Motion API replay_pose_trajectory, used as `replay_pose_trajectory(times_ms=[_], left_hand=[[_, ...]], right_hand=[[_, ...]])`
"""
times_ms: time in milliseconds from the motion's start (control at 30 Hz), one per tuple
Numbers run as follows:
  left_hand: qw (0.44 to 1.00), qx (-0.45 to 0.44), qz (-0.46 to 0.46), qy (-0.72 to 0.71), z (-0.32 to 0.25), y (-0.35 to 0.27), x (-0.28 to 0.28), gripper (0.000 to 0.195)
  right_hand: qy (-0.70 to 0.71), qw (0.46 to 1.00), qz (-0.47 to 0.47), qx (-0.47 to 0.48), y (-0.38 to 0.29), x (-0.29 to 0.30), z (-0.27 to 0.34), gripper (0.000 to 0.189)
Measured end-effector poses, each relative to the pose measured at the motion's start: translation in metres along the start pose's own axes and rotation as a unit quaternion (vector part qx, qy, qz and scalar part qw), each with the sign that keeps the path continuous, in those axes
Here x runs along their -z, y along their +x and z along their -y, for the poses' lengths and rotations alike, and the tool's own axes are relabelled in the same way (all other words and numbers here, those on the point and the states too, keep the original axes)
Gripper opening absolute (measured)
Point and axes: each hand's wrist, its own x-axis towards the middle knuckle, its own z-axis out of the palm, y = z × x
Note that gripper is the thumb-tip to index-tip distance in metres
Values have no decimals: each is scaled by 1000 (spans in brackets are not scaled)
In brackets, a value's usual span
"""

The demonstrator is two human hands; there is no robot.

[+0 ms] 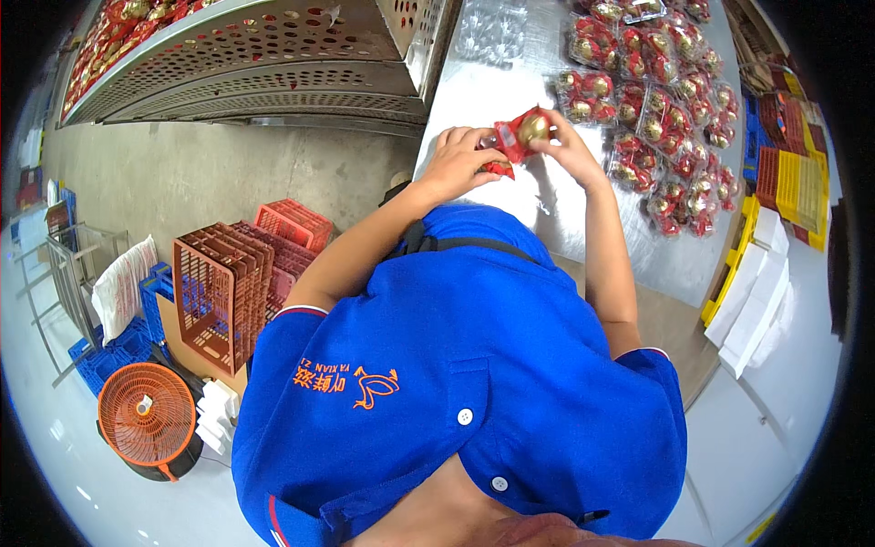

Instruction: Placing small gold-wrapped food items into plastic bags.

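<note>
My right hand (564, 150) grips a round, gold-coloured item in red wrapping (533, 128) above the steel table (478, 89). Close beside it, my left hand (461, 161) is curled around a clear plastic tray (487, 141), most of which the fingers hide. Another red-wrapped piece (497, 169) shows under the left fingers. Filled clear plastic packs (588, 99) of the same red and gold items lie in rows and piles to the right. Empty clear trays (489, 31) stand together at the table's far left.
A perforated metal rack or bin (273, 55) holds many more red and gold items (113, 41) at upper left. Brown plastic crates (222, 294), a red crate (294, 222) and an orange fan (145, 414) stand on the left. Yellow crates (800, 188) are at the far right.
</note>
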Motion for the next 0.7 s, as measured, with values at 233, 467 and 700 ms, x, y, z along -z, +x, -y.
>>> replay_pose_trajectory(times_ms=[233,467,700], left_hand=[[1000,11,13,-21,0,-1,1,32],[999,26,39,28,6,-2,-6,32],[1000,12,13,-24,2,0,-2,31]], right_hand=[[342,924,166,-39,-1,19,22,57],[121,978,159,-56,25,-10,15,56],[-155,984,-8,83,22,-28,11,50]])
